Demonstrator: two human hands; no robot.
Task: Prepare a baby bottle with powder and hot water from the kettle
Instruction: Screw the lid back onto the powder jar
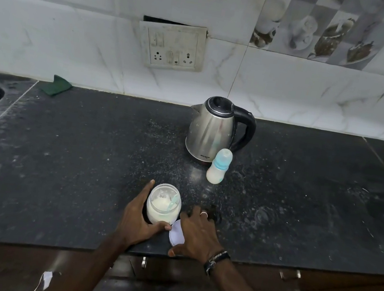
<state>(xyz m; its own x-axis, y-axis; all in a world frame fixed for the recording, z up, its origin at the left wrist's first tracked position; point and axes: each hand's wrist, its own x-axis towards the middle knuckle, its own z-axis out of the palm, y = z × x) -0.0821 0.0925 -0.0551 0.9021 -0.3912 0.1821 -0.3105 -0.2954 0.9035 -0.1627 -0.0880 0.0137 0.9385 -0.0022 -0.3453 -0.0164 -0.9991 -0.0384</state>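
Lid [176, 233] half hidden under right hand [197, 233]; left hand [137, 222] grips jar [163, 203]

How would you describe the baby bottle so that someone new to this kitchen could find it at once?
On the black countertop, find the steel kettle below the wall sockets. The baby bottle stands just in front of the kettle's base. It is small and whitish with a pale blue collar and clear cap, unlike the wider open powder jar held nearer the counter's edge.

A dusty black granite counter [83, 166] bears a steel kettle [210, 133], baby bottle [218, 168], open powder jar [163, 204], white lid [176, 234] and green cloth [56, 85].
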